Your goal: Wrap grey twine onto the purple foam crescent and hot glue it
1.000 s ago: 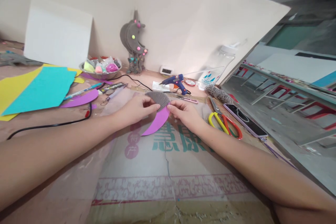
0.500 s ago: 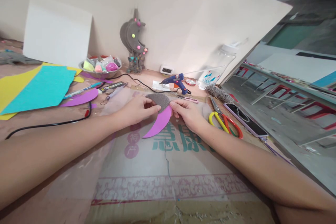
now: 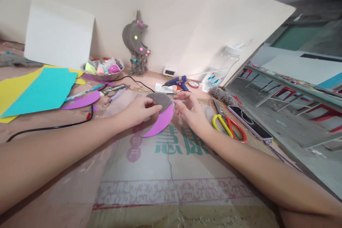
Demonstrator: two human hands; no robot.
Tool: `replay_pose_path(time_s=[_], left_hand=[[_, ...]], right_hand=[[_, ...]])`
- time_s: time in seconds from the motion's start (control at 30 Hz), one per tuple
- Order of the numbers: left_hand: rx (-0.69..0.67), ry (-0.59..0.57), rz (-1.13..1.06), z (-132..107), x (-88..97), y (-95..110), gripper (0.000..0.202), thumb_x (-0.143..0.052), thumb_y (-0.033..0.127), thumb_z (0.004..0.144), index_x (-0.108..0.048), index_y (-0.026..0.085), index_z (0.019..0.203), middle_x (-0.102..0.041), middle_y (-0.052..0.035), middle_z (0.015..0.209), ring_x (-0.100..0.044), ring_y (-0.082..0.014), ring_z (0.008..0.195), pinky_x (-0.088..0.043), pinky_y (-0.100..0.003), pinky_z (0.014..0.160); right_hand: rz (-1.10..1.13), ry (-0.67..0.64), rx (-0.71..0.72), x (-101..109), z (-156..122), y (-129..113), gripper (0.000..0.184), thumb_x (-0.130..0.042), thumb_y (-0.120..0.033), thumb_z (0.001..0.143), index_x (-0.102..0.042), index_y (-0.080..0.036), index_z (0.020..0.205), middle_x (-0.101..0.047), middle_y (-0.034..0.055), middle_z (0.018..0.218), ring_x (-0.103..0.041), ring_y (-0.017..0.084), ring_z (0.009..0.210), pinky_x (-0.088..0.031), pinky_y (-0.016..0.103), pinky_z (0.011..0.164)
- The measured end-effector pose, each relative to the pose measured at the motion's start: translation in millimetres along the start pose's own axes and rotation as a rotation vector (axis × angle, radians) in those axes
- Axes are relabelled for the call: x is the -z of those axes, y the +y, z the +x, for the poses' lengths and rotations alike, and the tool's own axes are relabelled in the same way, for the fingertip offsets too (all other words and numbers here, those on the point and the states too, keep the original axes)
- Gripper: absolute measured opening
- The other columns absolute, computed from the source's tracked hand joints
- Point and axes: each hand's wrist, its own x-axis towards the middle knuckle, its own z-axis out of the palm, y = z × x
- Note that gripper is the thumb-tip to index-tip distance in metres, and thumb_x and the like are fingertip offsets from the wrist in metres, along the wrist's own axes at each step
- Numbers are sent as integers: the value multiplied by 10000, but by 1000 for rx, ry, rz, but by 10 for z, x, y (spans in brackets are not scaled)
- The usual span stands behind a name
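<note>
My left hand (image 3: 139, 110) pinches the left edge of a grey felt half-circle (image 3: 161, 100) that lies over a purple felt crescent (image 3: 158, 124) on the plastic-covered printed sack (image 3: 171, 164). My right hand (image 3: 190, 111) hovers just right of the two pieces, fingers spread and holding nothing. A blue hot glue gun (image 3: 179, 83) lies just beyond the right hand's fingertips.
Yellow-and-red scissors (image 3: 228, 125) and a phone (image 3: 249, 122) lie to the right, with twine (image 3: 223, 95) and a plastic jar (image 3: 219, 69) behind. Teal felt (image 3: 42, 91), yellow felt, a purple cut-off (image 3: 82, 100), pens, a black cable (image 3: 53, 126) and a metal bowl (image 3: 103, 69) sit left. A grey moon ornament (image 3: 136, 41) leans on the wall.
My right hand has let go of the felt pieces and lifted, its fingers opening. The left hand keeps its hold and the felt stays in place.
</note>
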Motion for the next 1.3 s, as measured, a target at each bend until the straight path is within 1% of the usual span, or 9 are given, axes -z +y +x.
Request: replay_pose_path(time_s=[0.1, 0.2, 0.33, 0.53, 0.67, 0.8, 1.1, 1.23, 1.3], left_hand=[[-32, -2, 31, 10, -1, -10, 312, -514, 429, 802, -574, 155, 666, -600, -17, 626, -532, -130, 551, -382, -242, 505], [-29, -15, 44, 19, -2, -22, 308, -509, 429, 802, -583, 154, 684, -606, -20, 633, -538, -134, 549, -380, -246, 499], [-15, -28, 44, 17, -1, -17, 319, -501, 435, 804, -565, 160, 657, -593, -15, 608, -525, -128, 516, -365, -241, 463], [-38, -20, 30, -7, -6, 28, 292, -514, 406, 798, -593, 150, 680, -605, -20, 611, -536, -123, 521, -381, -233, 470], [-13, -35, 45, -16, -8, 30, 311, -517, 426, 800, -562, 160, 645, -560, 7, 541, -483, -96, 423, -337, -220, 403], [-12, -48, 78, -18, -8, 12, 318, -518, 441, 800, -573, 162, 658, -581, 0, 567, -506, -107, 444, -350, -225, 409], [-109, -29, 119, 2, -3, 2, 384, -480, 508, 824, -545, 166, 663, -576, -8, 641, -537, -135, 594, -377, -246, 523], [-74, 16, 193, 1, -8, 4, 357, -514, 490, 805, -573, 163, 674, -586, -12, 651, -532, -144, 608, -359, -256, 526], [-64, 19, 181, -1, -11, 9, 343, -518, 473, 804, -569, 164, 667, -579, -6, 643, -519, -136, 590, -356, -255, 521]], right_hand=[[65, -90, -48, -25, -8, -27, 404, -617, -435, 788, -450, -228, 1092, -562, 51, 1059, -535, 82, 585, -458, 255, 506], [59, -115, -77, -30, -13, -42, 403, -604, -441, 790, -449, -227, 1093, -590, 6, 856, -538, 97, 554, -459, 253, 485], [16, -152, -79, -21, -5, -25, 322, -586, -409, 813, -490, -209, 1047, -513, -59, 619, -499, 95, 520, -445, 242, 511], [-113, -107, -80, -20, 21, 33, 261, -606, -385, 790, -572, -178, 946, -562, -14, 763, -471, 84, 590, -403, 218, 517], [-205, -81, -94, -27, 12, -7, 194, -583, -357, 794, -588, -174, 858, -543, -27, 701, -432, 80, 542, -372, 227, 509], [-274, -52, -75, -20, 5, -41, 157, -556, -328, 803, -583, -175, 780, -503, -38, 628, -408, 87, 536, -354, 234, 523], [-282, -32, -63, -4, 17, -21, 185, -555, -351, 806, -603, -174, 789, -486, -38, 601, -411, 98, 545, -346, 238, 529], [-272, -52, -83, 1, 3, -34, 272, -538, -429, 833, -593, -175, 752, -466, -38, 580, -416, 98, 529, -349, 236, 516], [-231, -55, -74, 10, -2, -43, 336, -486, -473, 865, -616, -169, 807, -488, -27, 612, -434, 99, 542, -366, 239, 532]])
